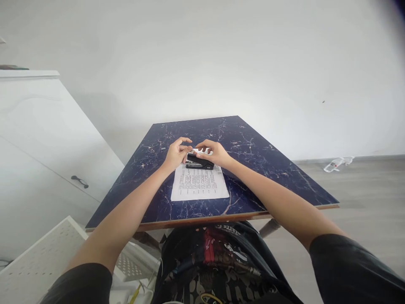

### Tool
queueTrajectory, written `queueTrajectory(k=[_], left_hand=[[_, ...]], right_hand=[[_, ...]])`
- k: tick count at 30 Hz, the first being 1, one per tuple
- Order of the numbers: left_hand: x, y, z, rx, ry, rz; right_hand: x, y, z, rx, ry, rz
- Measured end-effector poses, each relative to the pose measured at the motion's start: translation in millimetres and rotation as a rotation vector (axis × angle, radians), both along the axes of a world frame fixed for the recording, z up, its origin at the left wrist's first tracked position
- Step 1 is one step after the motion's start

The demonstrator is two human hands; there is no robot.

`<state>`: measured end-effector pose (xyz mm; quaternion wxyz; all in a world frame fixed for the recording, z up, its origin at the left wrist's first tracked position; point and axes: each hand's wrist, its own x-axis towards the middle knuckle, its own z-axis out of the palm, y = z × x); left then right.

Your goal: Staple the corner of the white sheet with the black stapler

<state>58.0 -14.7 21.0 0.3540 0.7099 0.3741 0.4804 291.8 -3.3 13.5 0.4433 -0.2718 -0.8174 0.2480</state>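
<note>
A black stapler (200,163) lies sideways across the upper part of printed white sheets of paper (199,188). My right hand (215,153) holds the stapler's right end, its thumb along the top and its fingers bent over the far side. At the other end is my left hand (177,155), thumb and fingers curled together close to the stapler's front. The index finger of that hand arches above the rest. Whatever lies between the left fingertips is too small to make out. Beyond the left hand, a small grey-blue piece (163,148) rests on the tabletop.
The dark blue marble-patterned table (253,169) has a wooden front edge and stands by a white wall. A white cabinet (47,143) is at the left, with a perforated white panel (41,261) below. A white object (337,164) lies on the floor at right.
</note>
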Motion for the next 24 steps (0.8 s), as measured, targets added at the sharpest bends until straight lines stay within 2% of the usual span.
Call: queueTrajectory(k=[7,14,19,22,24], left_hand=[[8.6,-13.4,4.0,-0.029,0.085,-0.02],[4.5,-14.3,4.2,-0.038,0.104,-0.072],[5.2,-15.8,8.5,-0.048,0.054,-0.082],[3.7,-11.1,11.1,-0.024,0.037,-0.017],[-3.4,-3.7,11.7,0.041,0.054,0.14]], right_hand=[[-6.2,-8.9,5.9,0.128,0.041,0.024],[-2.8,-4.4,1.1,0.465,-0.063,0.041],[-3.9,-7.4,2.3,0.545,-0.095,-0.022],[-1.7,-5.1,4.2,0.535,-0.078,-0.048],[5.9,2.7,4.7,0.499,-0.107,-0.108]])
